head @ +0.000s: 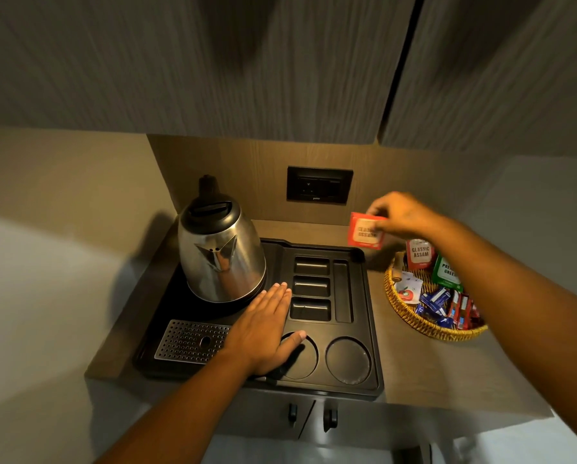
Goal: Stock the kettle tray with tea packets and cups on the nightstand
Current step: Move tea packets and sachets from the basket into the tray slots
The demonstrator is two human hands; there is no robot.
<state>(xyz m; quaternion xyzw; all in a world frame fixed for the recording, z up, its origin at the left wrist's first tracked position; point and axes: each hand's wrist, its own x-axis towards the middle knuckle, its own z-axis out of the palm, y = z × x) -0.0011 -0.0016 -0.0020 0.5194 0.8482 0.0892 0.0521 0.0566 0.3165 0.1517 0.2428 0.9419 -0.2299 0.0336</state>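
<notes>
— Tea packet (364,233): where is it, and how is it turned?
— Right of centre in the frame, in the air above the gap between the black tray (370,329) and the wicker basket (411,313). It hangs nearly upright, printed face toward the camera, its longer side running up and down with a slight tilt.
— What holds it?
— The right hand (404,214) pinches its upper right corner between thumb and fingertips.
— And the other hand?
— The left hand (263,329) lies flat on the tray, palm down, fingers straight and together, pointing to the top of the frame, the thumb over the left round cup hollow (309,363). It grips nothing.
— The tray itself?
— Lower centre, on the wooden top. A steel kettle (220,256) stands at its upper left, spout toward the camera. Three small slots (311,288) are stacked beside a long narrow one.
— The basket?
— At the right, holding more packets, one red (420,252) and one green (446,271) standing on end.
</notes>
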